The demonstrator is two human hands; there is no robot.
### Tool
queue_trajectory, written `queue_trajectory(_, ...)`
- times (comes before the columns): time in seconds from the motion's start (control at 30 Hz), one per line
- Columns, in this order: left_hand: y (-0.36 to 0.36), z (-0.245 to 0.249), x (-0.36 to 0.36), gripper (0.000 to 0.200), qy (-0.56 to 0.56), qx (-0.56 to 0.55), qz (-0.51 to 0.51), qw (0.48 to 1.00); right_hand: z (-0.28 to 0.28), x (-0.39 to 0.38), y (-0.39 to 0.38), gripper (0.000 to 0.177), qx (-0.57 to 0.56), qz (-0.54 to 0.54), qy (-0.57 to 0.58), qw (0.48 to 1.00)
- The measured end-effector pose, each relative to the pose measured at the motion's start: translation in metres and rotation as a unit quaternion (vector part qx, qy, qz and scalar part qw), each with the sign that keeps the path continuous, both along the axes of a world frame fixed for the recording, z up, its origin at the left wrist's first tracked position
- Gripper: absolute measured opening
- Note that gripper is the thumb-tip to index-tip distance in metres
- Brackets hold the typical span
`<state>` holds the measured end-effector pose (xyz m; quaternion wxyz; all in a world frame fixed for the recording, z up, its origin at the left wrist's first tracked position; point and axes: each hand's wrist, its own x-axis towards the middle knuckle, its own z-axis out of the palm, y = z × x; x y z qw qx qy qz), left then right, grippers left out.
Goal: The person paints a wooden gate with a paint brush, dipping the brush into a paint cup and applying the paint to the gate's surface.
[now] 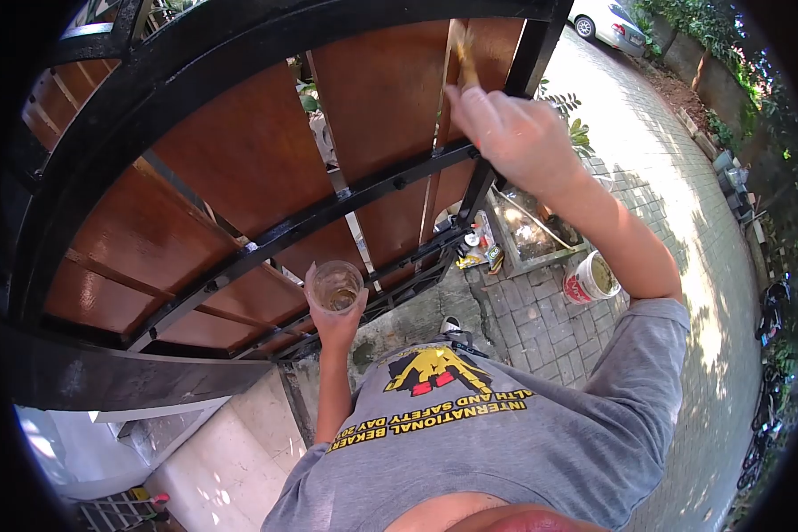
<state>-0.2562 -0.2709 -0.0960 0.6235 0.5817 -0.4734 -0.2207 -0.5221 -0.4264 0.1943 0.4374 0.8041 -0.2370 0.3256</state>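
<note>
My right hand is raised at the upper right of the gate, its fingers closed round a paintbrush. The brush's bristle end lies close to or against a narrow brown wooden panel; contact is hard to make out. Lower down, my left hand grips a clear plastic cup with a little brownish liquid at the bottom. The cup is held in front of the lower panels. Glossy brown boards fill the black metal gate frame, with narrow gaps between them.
A white bucket with red print stands on the paving. Near the gate's foot sit small containers and a planter bed. A silver car is parked up the driveway. Tiled steps lie at lower left.
</note>
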Motion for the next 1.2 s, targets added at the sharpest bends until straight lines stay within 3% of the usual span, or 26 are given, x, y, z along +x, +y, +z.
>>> queue_trajectory(0.13,0.001,0.001,-0.002,0.1,-0.005,-0.006,0.0,1.0,-0.032,-0.001,0.014,0.013,0.121,-0.038,0.11,0.986)
queue_trajectory(0.27,0.003,-0.006,0.001,0.1,0.009,-0.008,-0.001,1.0,0.0,-0.008,0.007,0.016,0.021,-0.007,0.055,0.998)
queue_trajectory(0.37,0.007,-0.001,-0.005,0.101,0.019,0.0,-0.006,1.0,0.022,-0.009,-0.007,0.018,-0.062,0.095,-0.036,0.993)
queue_trajectory(0.47,0.006,0.0,-0.006,0.101,0.012,-0.009,-0.009,1.0,-0.009,-0.009,0.003,0.017,0.027,0.02,0.013,0.999)
queue_trajectory(0.6,0.011,0.003,-0.01,0.1,0.014,-0.015,-0.009,1.0,-0.058,-0.003,0.005,0.016,0.117,0.02,0.082,0.99)
queue_trajectory(0.7,0.015,0.001,-0.01,0.1,0.004,-0.012,-0.005,1.0,-0.048,-0.008,-0.005,0.017,0.06,0.056,0.05,0.995)
queue_trajectory(0.8,0.023,0.003,-0.012,0.1,0.023,-0.001,0.006,1.0,-0.036,-0.019,-0.008,0.017,0.104,0.085,-0.039,0.99)
queue_trajectory(0.9,0.027,0.0,-0.015,0.1,0.034,-0.004,0.017,0.999,-0.059,-0.017,-0.014,0.018,0.207,0.109,0.084,0.969)
queue_trajectory(0.93,0.025,-0.001,-0.013,0.1,0.031,-0.01,0.02,0.999,-0.062,-0.019,-0.015,0.017,0.205,0.057,0.141,0.967)
queue_trajectory(1.0,0.03,-0.003,-0.011,0.1,0.024,-0.004,0.016,1.0,-0.048,-0.024,-0.025,0.018,0.246,0.072,0.096,0.962)
queue_trajectory(1.07,0.028,-0.006,-0.01,0.101,0.02,-0.003,0.022,1.0,-0.019,-0.019,-0.015,0.023,0.421,0.033,-0.068,0.904)
queue_trajectory(1.2,0.038,-0.01,-0.009,0.101,0.029,0.008,0.032,0.999,-0.011,-0.027,-0.029,0.023,0.412,0.094,-0.049,0.905)
